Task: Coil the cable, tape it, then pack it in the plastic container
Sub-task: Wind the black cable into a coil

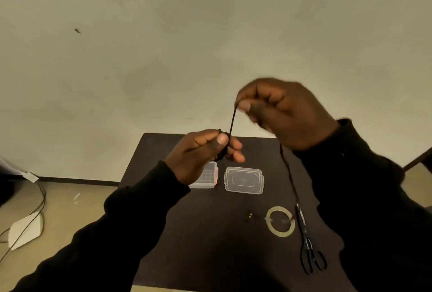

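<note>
A thin black cable runs taut between both hands above the dark table. My left hand pinches a small bundle of coiled cable between thumb and fingers. Higher and to the right, my right hand grips the cable; its loose tail hangs from that hand toward the table. The clear plastic container stands on the table, partly hidden by my left hand. Its clear lid lies beside it on the right. A roll of clear tape lies flat nearer to me.
Black scissors lie to the right of the tape roll. A small dark object with yellow spots sits left of the tape. On the floor at left are a white mask and a dark wire.
</note>
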